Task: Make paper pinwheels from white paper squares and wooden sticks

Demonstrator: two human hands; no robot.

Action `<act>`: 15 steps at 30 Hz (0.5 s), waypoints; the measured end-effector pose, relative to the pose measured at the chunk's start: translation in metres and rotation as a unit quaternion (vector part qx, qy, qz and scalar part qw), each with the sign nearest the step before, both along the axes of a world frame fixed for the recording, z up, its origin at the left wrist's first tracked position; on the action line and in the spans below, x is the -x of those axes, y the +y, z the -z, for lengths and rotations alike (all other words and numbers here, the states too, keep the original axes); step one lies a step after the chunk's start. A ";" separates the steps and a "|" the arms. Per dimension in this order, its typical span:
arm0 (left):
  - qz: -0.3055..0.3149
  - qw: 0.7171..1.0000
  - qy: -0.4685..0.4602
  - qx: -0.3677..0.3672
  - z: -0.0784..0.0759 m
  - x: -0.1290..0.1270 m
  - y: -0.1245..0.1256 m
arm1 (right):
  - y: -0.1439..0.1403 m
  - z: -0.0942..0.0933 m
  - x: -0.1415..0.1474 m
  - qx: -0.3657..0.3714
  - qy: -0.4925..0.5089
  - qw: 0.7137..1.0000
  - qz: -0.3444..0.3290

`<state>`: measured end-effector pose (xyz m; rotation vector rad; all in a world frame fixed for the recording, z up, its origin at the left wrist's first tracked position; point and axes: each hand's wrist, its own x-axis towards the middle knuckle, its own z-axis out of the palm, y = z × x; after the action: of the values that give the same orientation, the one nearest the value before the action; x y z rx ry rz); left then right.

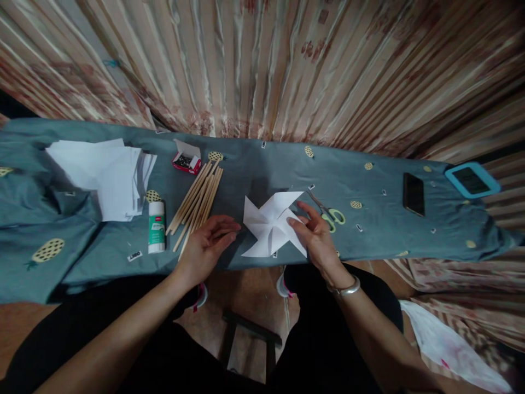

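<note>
A white paper pinwheel [268, 224] lies on the blue-grey cloth of the table [254, 164], just in front of me. My right hand [318, 238] rests at its right side, thumb and fingers pinching one paper blade. My left hand [209, 243] hovers to the left of the pinwheel, palm up, fingers loosely curled and holding nothing. A bundle of wooden sticks [197, 202] lies right beside my left hand.
A glue stick [156, 226] stands left of the sticks, a small red box of pins [186, 160] behind them. A stack of white paper [106, 172] is at the left. Green-handled scissors [330, 213], a black phone [413, 193] and a blue-framed tablet [471, 179] lie right.
</note>
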<state>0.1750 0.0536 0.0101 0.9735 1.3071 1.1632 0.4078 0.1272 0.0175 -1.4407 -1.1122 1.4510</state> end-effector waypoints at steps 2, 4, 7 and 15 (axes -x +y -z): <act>-0.020 1.000 -0.021 -0.009 -0.001 -0.001 0.001 | 0.002 -0.003 0.000 0.003 0.028 0.999 0.028; -0.044 0.997 -0.061 0.002 -0.003 -0.005 0.002 | 0.004 -0.006 0.000 0.005 0.051 0.997 0.050; -0.079 0.983 -0.155 0.054 -0.010 -0.014 0.003 | 0.007 -0.013 0.001 0.003 0.075 0.995 0.066; -0.042 0.929 -0.341 0.140 -0.013 -0.032 0.015 | 0.007 -0.025 0.002 0.022 0.111 0.992 0.056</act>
<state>0.2067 0.0687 0.0235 0.2528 0.9105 1.1901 0.4056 0.1339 0.0428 -1.3120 -0.8541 1.5222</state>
